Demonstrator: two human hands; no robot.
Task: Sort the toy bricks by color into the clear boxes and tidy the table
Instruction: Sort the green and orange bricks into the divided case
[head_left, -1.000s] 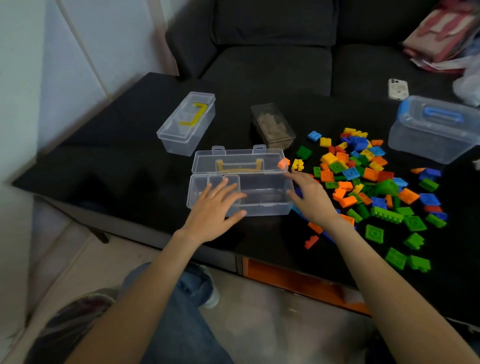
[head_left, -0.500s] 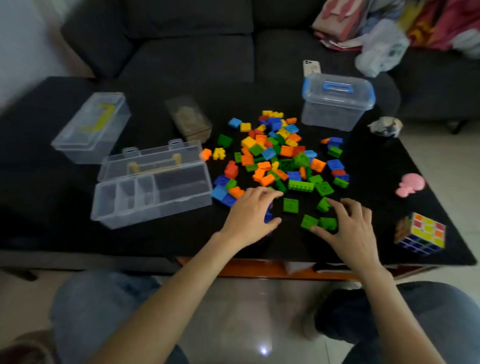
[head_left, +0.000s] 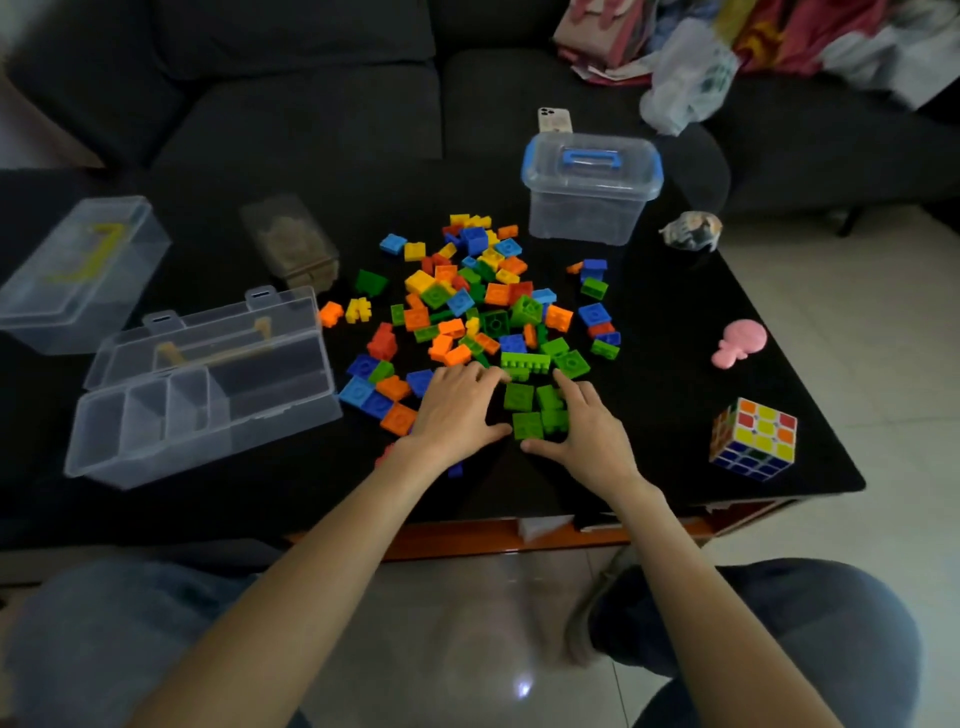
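Observation:
A pile of mixed toy bricks (head_left: 483, 306) in blue, green, orange, yellow and red lies mid-table. My left hand (head_left: 454, 410) and my right hand (head_left: 587, 428) rest flat on the table, fingers spread, either side of a small cluster of green bricks (head_left: 532, 410) at the pile's near edge. Neither hand holds a brick. An open clear box with dividers (head_left: 202, 395) sits to the left, its lid (head_left: 208, 338) tipped back. A shut clear box with a yellow handle (head_left: 78, 270) stands further left. A clear tub with a blue lid (head_left: 589, 187) is at the back.
A small brownish clear box (head_left: 293, 244) stands behind the open box. A Rubik's cube (head_left: 753, 439) and a pink toy (head_left: 740, 343) sit near the table's right edge, a crumpled object (head_left: 691, 231) behind them. A phone (head_left: 555, 120) lies on the dark sofa (head_left: 311, 88).
Both hands left the open box and moved right to the near edge of the pile. My right hand has slid left, pushing green bricks together between the hands. The view swung right.

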